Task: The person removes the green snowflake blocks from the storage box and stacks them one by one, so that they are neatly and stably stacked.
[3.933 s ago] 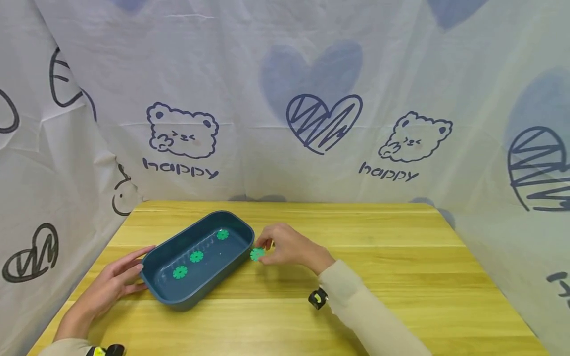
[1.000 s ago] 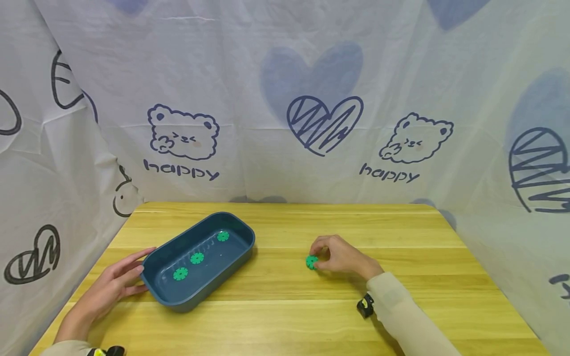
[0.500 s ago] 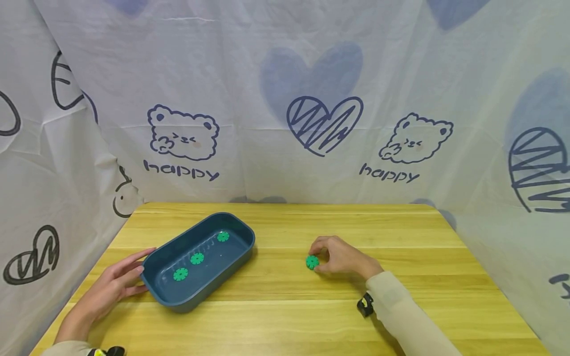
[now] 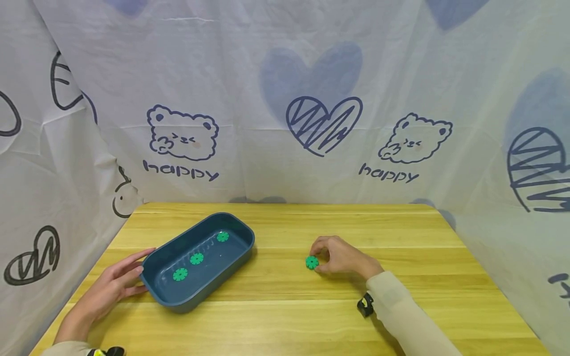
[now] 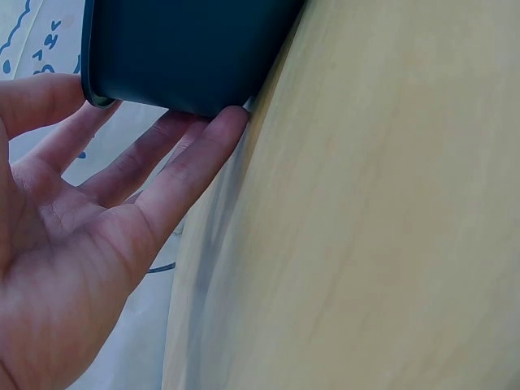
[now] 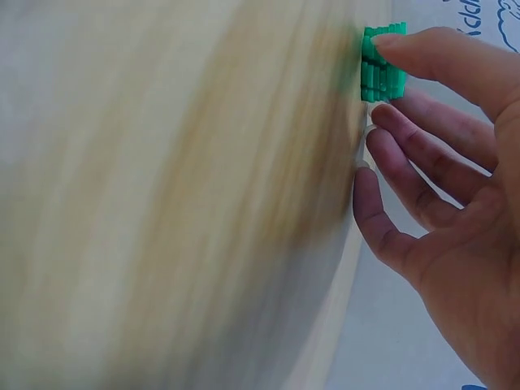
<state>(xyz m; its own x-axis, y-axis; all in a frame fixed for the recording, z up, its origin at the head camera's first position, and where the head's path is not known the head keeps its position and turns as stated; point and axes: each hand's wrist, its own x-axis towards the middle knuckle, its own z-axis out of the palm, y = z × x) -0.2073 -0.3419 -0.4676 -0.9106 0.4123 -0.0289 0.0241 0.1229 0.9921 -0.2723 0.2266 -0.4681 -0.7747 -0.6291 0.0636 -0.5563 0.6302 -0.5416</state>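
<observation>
A dark blue rectangular bin (image 4: pixel 209 291) stands at an angle on the left of the table. Three green snowflake-shaped discs, the nearest being this disc (image 4: pixel 180 274), lie spaced along its floor. My left hand (image 4: pixel 104 287) touches the bin's near left end with extended fingers, seen against the outer wall in the left wrist view. To the right of the bin, my right hand (image 4: pixel 343 257) pinches a small stack of green snowflake discs (image 4: pixel 311 262) between thumb and finger at the tabletop. The right wrist view shows that stack (image 6: pixel 383 69) edge-on, layered; how many discs cannot be told.
The wood-grain table (image 4: pixel 276 321) reaches back to a white printed cloth (image 4: pixel 254 153), which also hangs along both sides. Both wrists wear dark straps, such as the right strap (image 4: pixel 365 305).
Since the oldest frame my right hand has moved right, from beside the bin's edge to the middle-right of the table. Over the last second it barely moves; the left hand and bin stay put.
</observation>
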